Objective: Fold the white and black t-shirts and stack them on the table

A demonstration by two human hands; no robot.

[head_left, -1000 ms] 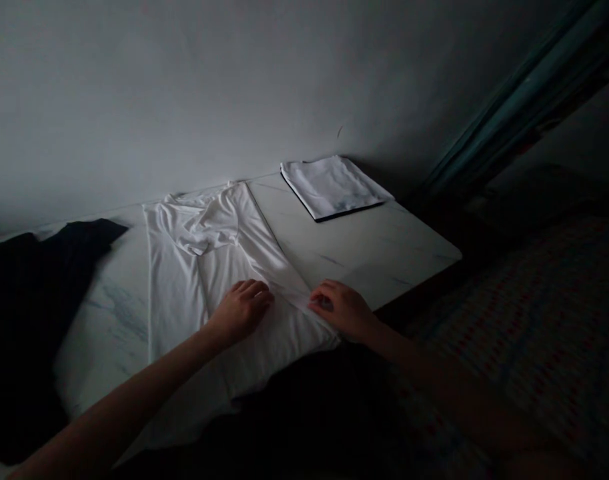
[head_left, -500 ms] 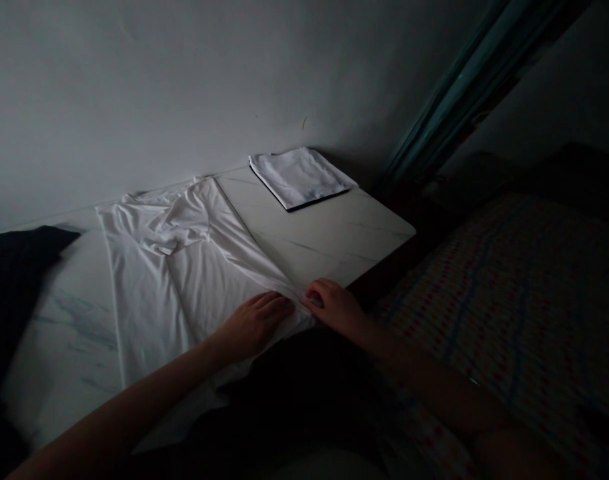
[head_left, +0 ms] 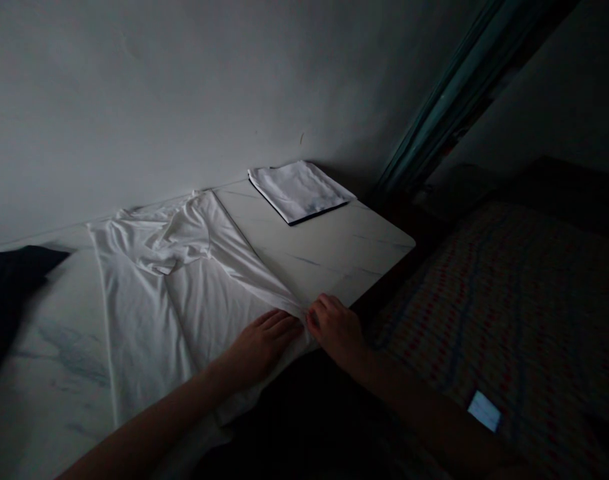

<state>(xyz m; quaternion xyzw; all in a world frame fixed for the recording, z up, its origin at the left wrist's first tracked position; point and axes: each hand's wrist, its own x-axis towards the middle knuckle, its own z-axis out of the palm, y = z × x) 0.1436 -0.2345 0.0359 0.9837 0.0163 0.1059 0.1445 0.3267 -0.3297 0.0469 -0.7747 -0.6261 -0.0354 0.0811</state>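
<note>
A white T-shirt (head_left: 184, 287) lies folded lengthwise on a white marble table (head_left: 329, 257), with a crumpled sleeve near its far end. My left hand (head_left: 261, 343) rests flat on the cloth near the shirt's near edge. Just to its right, my right hand (head_left: 337, 330) has curled fingers pinching the shirt's edge. The lower part of the shirt is partly hidden by my arms and lies in deep shadow.
A folded white cloth (head_left: 297, 192) sits on a dark flat item at the table's far side, against a grey wall (head_left: 159, 87). A dark garment (head_left: 9, 280) lies at left. A patterned bed cover (head_left: 484, 320) with a small bright rectangle (head_left: 484, 411) lies right.
My hands have drawn closer together at the shirt's edge. The view has swung right, pushing the dark garment towards the left edge. A small bright rectangle now shows on the bed cover.
</note>
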